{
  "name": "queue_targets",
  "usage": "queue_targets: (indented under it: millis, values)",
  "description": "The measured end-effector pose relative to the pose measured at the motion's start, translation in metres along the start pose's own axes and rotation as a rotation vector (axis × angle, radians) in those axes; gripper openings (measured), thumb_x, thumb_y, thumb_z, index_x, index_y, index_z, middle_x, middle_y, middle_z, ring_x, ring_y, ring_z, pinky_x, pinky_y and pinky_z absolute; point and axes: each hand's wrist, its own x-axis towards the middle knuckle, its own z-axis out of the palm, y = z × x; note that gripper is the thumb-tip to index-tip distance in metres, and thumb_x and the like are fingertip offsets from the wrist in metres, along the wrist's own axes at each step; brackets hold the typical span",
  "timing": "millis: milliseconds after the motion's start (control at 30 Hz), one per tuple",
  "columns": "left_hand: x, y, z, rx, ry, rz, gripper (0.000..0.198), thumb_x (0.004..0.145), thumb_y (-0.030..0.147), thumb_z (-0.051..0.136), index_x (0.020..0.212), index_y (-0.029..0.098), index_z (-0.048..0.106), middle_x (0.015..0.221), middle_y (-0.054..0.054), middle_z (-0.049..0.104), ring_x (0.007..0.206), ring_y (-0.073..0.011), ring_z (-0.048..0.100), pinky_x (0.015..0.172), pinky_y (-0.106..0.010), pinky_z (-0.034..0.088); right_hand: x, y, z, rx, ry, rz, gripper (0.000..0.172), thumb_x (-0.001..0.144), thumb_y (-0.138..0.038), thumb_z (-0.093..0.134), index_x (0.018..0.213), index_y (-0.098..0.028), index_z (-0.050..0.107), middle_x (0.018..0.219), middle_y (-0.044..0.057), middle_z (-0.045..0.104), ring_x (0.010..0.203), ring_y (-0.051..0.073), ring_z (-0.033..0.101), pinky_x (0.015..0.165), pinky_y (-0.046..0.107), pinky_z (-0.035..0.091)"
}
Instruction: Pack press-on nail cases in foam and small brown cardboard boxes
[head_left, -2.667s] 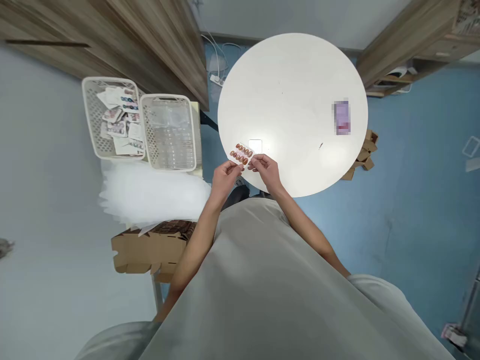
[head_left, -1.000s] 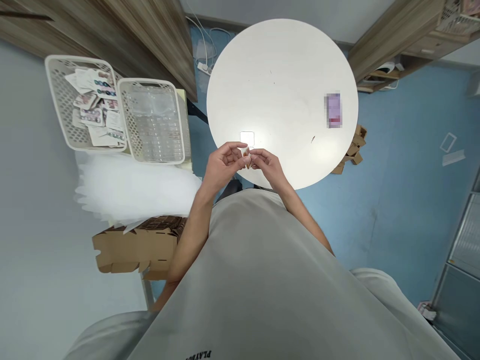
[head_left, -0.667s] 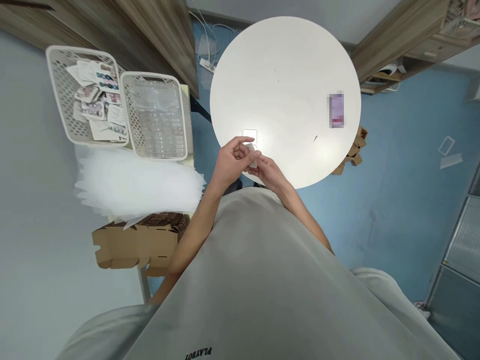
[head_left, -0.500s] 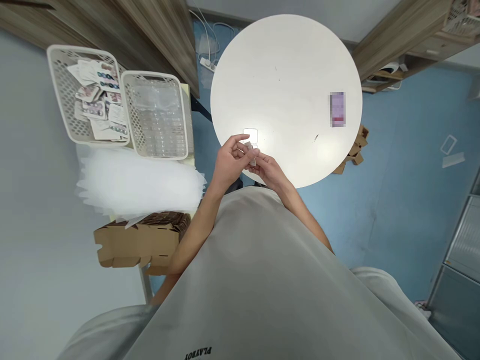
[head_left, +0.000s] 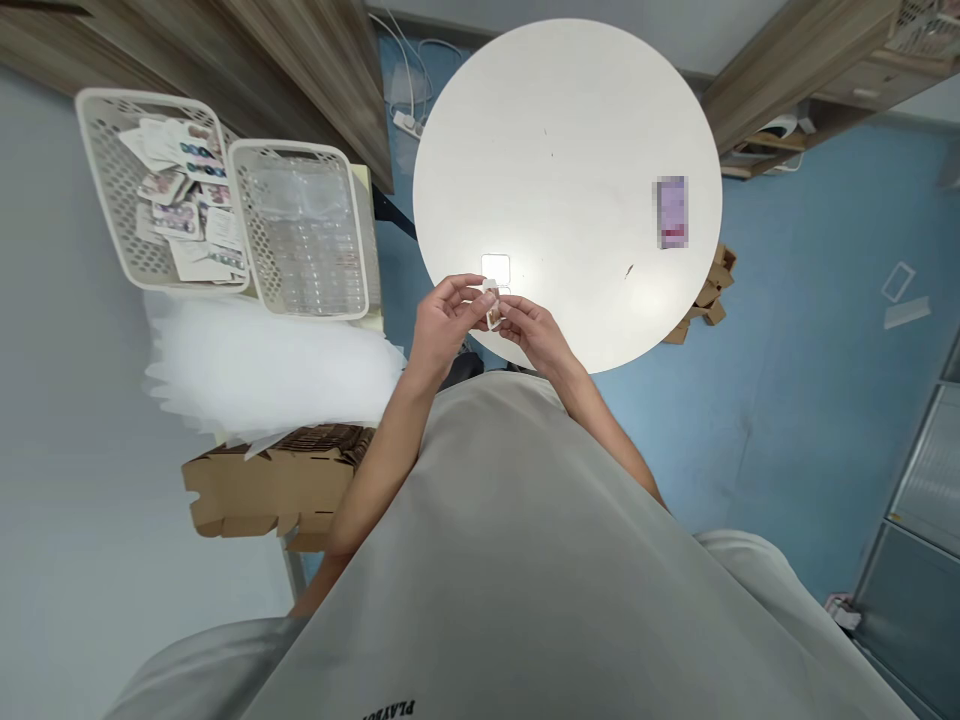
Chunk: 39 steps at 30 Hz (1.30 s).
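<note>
My left hand (head_left: 442, 322) and my right hand (head_left: 536, 335) meet above the near edge of the round white table (head_left: 570, 120). Between their fingertips is a small white printed card (head_left: 492, 312) with brownish patches on its face. The left thumb and fingers pinch it from the left; the right fingertips grip its right side. Just beyond the card lies a clear, square-cornered plastic case (head_left: 496, 269) on the tabletop. Its nearer part is partly hidden by the hands.
At left stand a white basket of printed cards (head_left: 101, 180) and a white basket of clear plastic cases (head_left: 360, 230). White sheets (head_left: 270, 370) and flat cardboard boxes (head_left: 270, 490) lie nearer. A blurred purple item (head_left: 673, 212) rests on the table's right.
The card has turned so its printed face shows, where before it was seen nearly edge-on. Both hands stay together around it, and the whole view has shifted slightly.
</note>
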Motion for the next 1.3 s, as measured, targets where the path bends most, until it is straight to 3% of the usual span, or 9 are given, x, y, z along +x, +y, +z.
queue_targets:
  millis: [333, 567, 767, 933, 1067, 1200, 1300]
  values:
    - [0.0, 0.001, 0.004, 0.04, -0.017, 0.027, 0.059, 0.085, 0.069, 0.089, 0.12, 0.024, 0.072, 0.099, -0.006, 0.075, 0.089, -0.021, 0.076, 0.073, -0.032, 0.065, -0.005, -0.001, 0.001, -0.012, -0.035, 0.028, 0.049, 0.088, -0.07, 0.087, 0.107, -0.026, 0.077, 0.1, 0.002, 0.082, 0.092, 0.017, 0.076, 0.092, 0.033, 0.063]
    - [0.003, -0.007, 0.004, 0.01, 0.007, -0.028, 0.06, 0.086, 0.071, 0.087, 0.12, 0.024, 0.07, 0.105, -0.008, 0.079, 0.097, -0.0228, 0.079, 0.075, -0.03, 0.065, -0.001, 0.006, -0.007, -0.048, 0.056, -0.015, 0.055, 0.085, -0.074, 0.087, 0.11, -0.026, 0.075, 0.102, 0.003, 0.082, 0.094, 0.018, 0.076, 0.094, 0.035, 0.064]
    - [0.014, -0.034, -0.004, -0.061, 0.1, -0.18, 0.06, 0.081, 0.069, 0.091, 0.112, 0.022, 0.072, 0.1, -0.007, 0.081, 0.09, -0.0208, 0.078, 0.074, -0.03, 0.066, 0.001, 0.016, -0.01, -0.094, 0.138, -0.117, 0.056, 0.084, -0.074, 0.086, 0.11, -0.027, 0.071, 0.102, 0.003, 0.078, 0.096, 0.019, 0.076, 0.093, 0.036, 0.063]
    - [0.021, -0.053, 0.003, -0.113, -0.03, -0.287, 0.052, 0.083, 0.067, 0.086, 0.106, 0.021, 0.075, 0.095, -0.006, 0.079, 0.087, -0.019, 0.076, 0.078, -0.032, 0.064, 0.001, 0.03, 0.012, -0.209, 0.096, -0.201, 0.048, 0.084, -0.065, 0.089, 0.105, -0.027, 0.07, 0.094, 0.001, 0.076, 0.089, 0.02, 0.072, 0.092, 0.039, 0.063]
    - [0.023, -0.069, 0.006, -0.158, -0.067, -0.353, 0.042, 0.086, 0.059, 0.084, 0.104, 0.022, 0.075, 0.093, -0.006, 0.079, 0.091, -0.0209, 0.077, 0.081, -0.034, 0.064, 0.006, 0.042, 0.022, -0.421, 0.141, -0.253, 0.027, 0.091, -0.05, 0.083, 0.098, -0.028, 0.069, 0.099, 0.001, 0.078, 0.09, 0.02, 0.071, 0.092, 0.039, 0.061]
    - [0.024, -0.093, -0.002, -0.181, 0.018, -0.424, 0.042, 0.084, 0.048, 0.087, 0.115, 0.023, 0.076, 0.11, -0.009, 0.083, 0.101, -0.0199, 0.079, 0.092, -0.035, 0.064, 0.02, 0.05, 0.008, -0.508, 0.179, -0.208, 0.015, 0.095, -0.04, 0.079, 0.099, -0.028, 0.072, 0.101, 0.001, 0.08, 0.088, 0.019, 0.073, 0.091, 0.036, 0.06]
    - [0.029, -0.113, -0.008, -0.091, 0.081, -0.435, 0.046, 0.084, 0.046, 0.087, 0.121, 0.021, 0.078, 0.126, -0.012, 0.082, 0.116, -0.0243, 0.078, 0.101, -0.039, 0.062, 0.038, 0.061, -0.012, -0.559, 0.241, -0.117, 0.013, 0.098, -0.038, 0.076, 0.093, -0.026, 0.073, 0.097, 0.001, 0.081, 0.087, 0.019, 0.075, 0.09, 0.035, 0.059]
